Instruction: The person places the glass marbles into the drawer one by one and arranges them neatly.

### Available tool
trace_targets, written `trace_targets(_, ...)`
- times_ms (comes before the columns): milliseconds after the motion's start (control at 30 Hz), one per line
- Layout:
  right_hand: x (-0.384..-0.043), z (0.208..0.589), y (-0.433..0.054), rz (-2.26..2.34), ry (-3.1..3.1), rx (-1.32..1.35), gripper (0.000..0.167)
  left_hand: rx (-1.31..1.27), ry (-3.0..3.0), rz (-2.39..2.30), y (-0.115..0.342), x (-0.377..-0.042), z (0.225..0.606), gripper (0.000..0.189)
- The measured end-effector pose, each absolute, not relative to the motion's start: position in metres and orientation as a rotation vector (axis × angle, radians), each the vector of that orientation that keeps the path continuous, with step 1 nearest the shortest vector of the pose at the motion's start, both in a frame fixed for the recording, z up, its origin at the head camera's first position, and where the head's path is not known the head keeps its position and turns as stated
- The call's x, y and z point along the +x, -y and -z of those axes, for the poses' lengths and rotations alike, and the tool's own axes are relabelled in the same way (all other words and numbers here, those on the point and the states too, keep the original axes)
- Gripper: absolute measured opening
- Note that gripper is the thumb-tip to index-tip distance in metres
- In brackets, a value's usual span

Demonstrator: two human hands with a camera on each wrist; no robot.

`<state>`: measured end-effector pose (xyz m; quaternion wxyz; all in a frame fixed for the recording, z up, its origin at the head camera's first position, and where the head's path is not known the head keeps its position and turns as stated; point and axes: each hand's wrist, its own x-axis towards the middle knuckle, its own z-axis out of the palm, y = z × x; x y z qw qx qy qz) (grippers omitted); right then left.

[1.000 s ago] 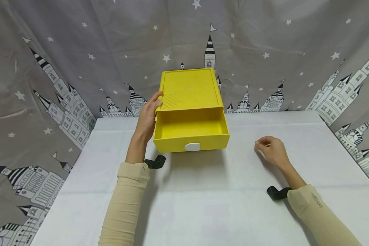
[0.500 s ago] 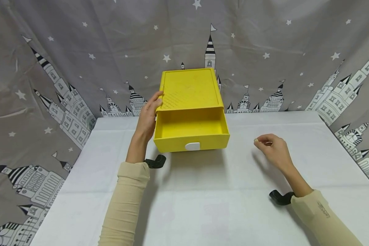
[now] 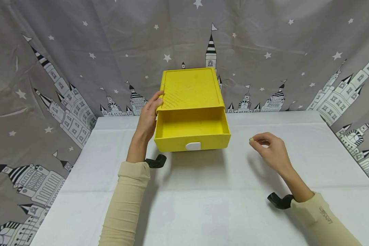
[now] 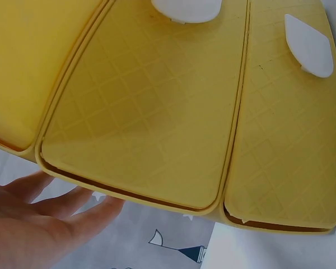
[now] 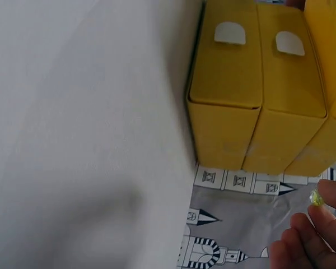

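Observation:
A yellow plastic drawer unit point(image 3: 190, 88) stands on the white table, its top drawer point(image 3: 193, 141) pulled out with a bare floor showing. My left hand point(image 3: 148, 118) lies along the unit's left side; the left wrist view shows its extended fingers point(image 4: 98, 216) against the side wall, beside the lower drawer fronts. To the right of the unit, above the table, my right hand point(image 3: 270, 150) pinches a small yellow-green, shiny bead-like piece point(image 5: 316, 197) between thumb and fingertip. Its other fingers are bent loosely underneath.
Two lower drawers, closed, with white tab handles point(image 5: 230, 33) show in the right wrist view. A grey curtain point(image 3: 126, 41) printed with castles and stars hangs behind the white-covered table point(image 3: 196, 212). Each wrist wears a black camera mount point(image 3: 279, 201).
My right hand has shifted left toward the drawer unit and risen slightly, keeping the small piece pinched. The left hand and the drawer unit stay in place.

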<state>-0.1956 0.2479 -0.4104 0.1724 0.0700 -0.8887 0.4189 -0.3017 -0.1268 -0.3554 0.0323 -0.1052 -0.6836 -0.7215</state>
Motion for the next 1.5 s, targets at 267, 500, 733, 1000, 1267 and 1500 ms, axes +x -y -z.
trace_targets(267,-0.189,0.403,-0.238,-1.188,2.483,0.209,0.017,-0.331,2.098,2.226,0.126,-0.301,0.354,0.048)
trace_targets(500,-0.181,0.393,-0.229,-1.210,2.454,0.240,0.015,-0.339,2.092,2.229,0.125,-0.301,0.355,0.047)
trace_targets(733,-0.174,0.383,-0.223,-1.185,2.381,0.296,0.011,-0.365,2.068,2.237,0.125,-0.302,0.357,0.046)
trace_targets(1000,-0.168,0.372,-0.215,-1.219,2.304,0.351,0.007,-0.370,2.065,2.246,0.123,-0.302,0.356,0.047)
trace_targets(1267,-0.170,0.353,-0.197,-1.258,2.219,0.449,0.008,-0.366,2.084,2.234,0.127,-0.302,0.355,0.047)
trace_targets(1500,-0.174,0.339,-0.178,-1.306,2.140,0.551,0.011,-0.361,2.063,2.254,0.126,-0.302,0.356,0.047)
